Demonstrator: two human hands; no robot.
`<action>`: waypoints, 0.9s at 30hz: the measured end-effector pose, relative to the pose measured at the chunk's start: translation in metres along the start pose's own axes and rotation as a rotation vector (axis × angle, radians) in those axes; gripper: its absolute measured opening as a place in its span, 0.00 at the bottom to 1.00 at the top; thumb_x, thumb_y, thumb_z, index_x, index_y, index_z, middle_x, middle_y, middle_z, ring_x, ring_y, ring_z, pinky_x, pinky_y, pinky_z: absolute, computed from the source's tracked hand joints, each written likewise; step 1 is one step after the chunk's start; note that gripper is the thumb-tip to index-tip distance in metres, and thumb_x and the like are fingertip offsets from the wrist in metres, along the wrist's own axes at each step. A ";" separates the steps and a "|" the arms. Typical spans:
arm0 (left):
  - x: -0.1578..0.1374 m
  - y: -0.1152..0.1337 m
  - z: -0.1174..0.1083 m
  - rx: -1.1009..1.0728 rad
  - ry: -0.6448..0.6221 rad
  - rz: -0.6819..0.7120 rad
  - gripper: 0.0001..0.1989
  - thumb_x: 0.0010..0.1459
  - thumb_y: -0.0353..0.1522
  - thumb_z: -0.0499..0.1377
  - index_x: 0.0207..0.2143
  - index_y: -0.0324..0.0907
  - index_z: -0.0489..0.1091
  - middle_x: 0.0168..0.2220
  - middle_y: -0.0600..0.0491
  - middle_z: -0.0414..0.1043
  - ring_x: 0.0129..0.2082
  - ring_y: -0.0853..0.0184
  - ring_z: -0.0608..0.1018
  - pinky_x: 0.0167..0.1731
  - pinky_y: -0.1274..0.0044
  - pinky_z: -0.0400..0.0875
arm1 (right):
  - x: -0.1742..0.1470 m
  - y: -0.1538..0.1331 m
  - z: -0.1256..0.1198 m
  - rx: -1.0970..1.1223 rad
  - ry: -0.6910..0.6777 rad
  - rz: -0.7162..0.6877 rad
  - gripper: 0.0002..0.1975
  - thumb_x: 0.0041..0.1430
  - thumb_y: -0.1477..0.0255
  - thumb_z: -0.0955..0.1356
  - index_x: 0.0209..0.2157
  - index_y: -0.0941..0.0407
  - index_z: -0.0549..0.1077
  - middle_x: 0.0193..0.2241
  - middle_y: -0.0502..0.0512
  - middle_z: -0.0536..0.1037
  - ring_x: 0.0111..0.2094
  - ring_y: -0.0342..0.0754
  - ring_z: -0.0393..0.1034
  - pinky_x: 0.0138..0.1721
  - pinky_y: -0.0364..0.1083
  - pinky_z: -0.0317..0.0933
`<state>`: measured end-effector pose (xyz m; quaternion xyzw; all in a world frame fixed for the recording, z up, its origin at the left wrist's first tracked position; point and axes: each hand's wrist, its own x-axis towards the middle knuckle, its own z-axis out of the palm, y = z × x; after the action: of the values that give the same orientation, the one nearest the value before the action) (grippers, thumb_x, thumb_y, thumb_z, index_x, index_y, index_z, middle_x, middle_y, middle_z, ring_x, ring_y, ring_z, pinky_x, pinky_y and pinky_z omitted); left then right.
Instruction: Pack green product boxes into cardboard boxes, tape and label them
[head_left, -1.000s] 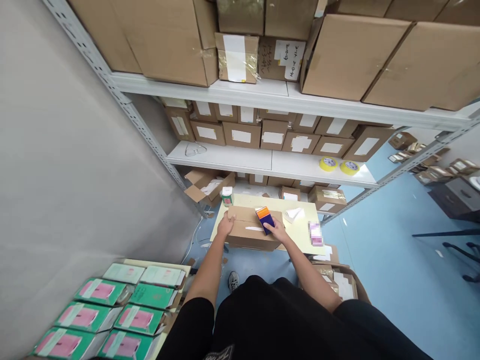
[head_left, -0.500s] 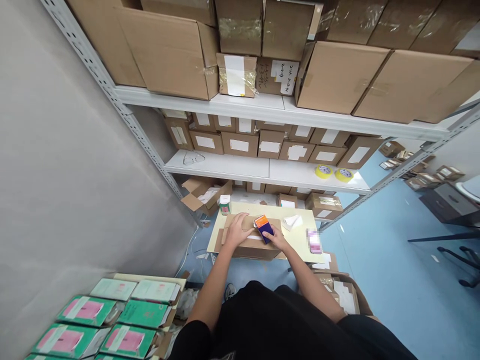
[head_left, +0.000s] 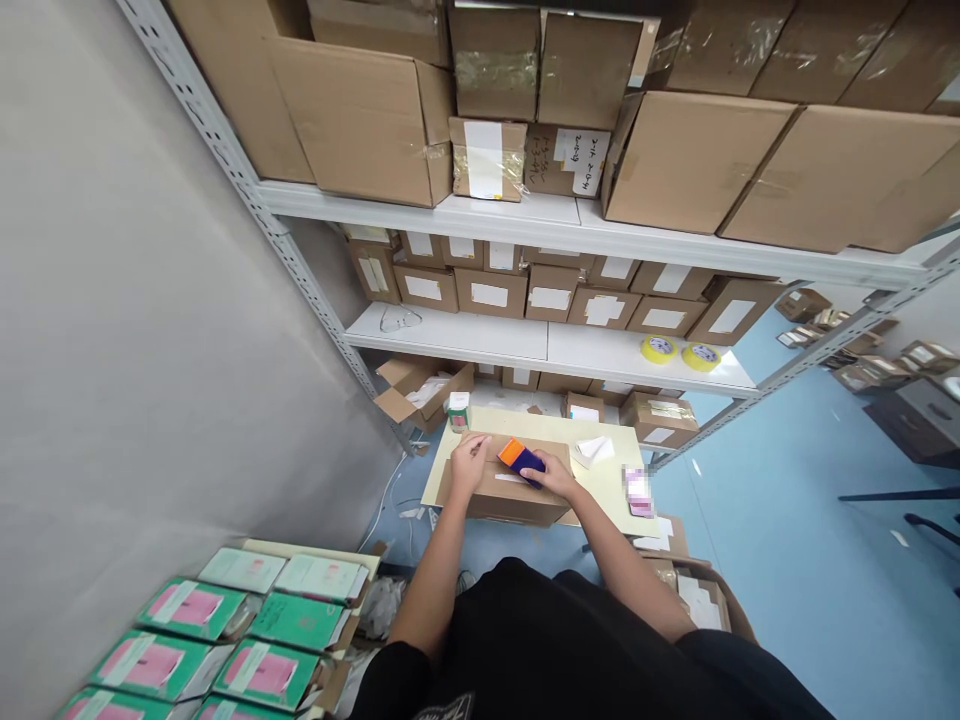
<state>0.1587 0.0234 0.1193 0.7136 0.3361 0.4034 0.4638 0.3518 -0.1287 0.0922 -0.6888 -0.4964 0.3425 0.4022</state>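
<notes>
A small dark blue and orange carton (head_left: 516, 455) is gripped in my right hand (head_left: 553, 474), tilted above a closed cardboard box (head_left: 517, 507). My left hand (head_left: 469, 465) is over the left part of that box, its fingers drawn together; anything between them is too small to make out. A white strip lies on the box top, below the carton. The box rests on a pale yellow table (head_left: 613, 505). Behind my left hand stands a small green and white carton (head_left: 458, 412).
White papers (head_left: 593, 450) and a pink-purple packet (head_left: 639, 492) lie on the table's right. Two yellow tape rolls (head_left: 658, 349) sit on the shelf (head_left: 480, 335) ahead, below stacked boxes. An open carton (head_left: 424, 390) stands back left; green packages (head_left: 296, 622) fill the lower left.
My left hand has gone from spread flat on the box to fingers drawn together. The blue and orange carton has turned, its orange end swinging left. The view has shifted slightly.
</notes>
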 end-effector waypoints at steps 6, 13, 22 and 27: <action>0.009 -0.030 -0.018 0.098 0.115 -0.240 0.18 0.61 0.44 0.59 0.33 0.41 0.83 0.34 0.47 0.84 0.35 0.58 0.82 0.39 0.71 0.75 | 0.029 -0.022 -0.004 -0.270 -0.098 -0.026 0.22 0.60 0.49 0.70 0.41 0.55 0.78 0.36 0.55 0.82 0.35 0.53 0.74 0.38 0.46 0.63; 0.012 -0.077 -0.037 0.152 0.174 -0.337 0.15 0.58 0.40 0.59 0.34 0.43 0.84 0.39 0.47 0.85 0.43 0.55 0.83 0.47 0.67 0.75 | 0.057 -0.048 0.013 -0.627 -0.098 0.070 0.33 0.67 0.41 0.60 0.41 0.55 0.81 0.35 0.61 0.84 0.36 0.54 0.77 0.36 0.44 0.60; 0.005 -0.118 -0.045 0.153 0.190 -0.461 0.13 0.56 0.39 0.59 0.33 0.44 0.83 0.41 0.48 0.84 0.47 0.55 0.82 0.53 0.64 0.74 | 0.076 -0.075 0.038 -0.797 -0.158 0.190 0.42 0.59 0.32 0.59 0.43 0.54 0.84 0.40 0.64 0.85 0.42 0.56 0.80 0.40 0.45 0.63; 0.006 -0.135 -0.052 0.096 0.200 -0.528 0.13 0.54 0.39 0.60 0.34 0.42 0.83 0.42 0.47 0.84 0.48 0.56 0.82 0.54 0.65 0.74 | 0.093 -0.080 0.048 -0.826 -0.203 0.214 0.44 0.56 0.31 0.60 0.42 0.56 0.84 0.41 0.66 0.85 0.43 0.57 0.80 0.42 0.45 0.65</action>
<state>0.1009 0.0950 0.0080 0.5792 0.5732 0.3206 0.4829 0.3032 -0.0147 0.1355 -0.8024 -0.5545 0.2209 0.0045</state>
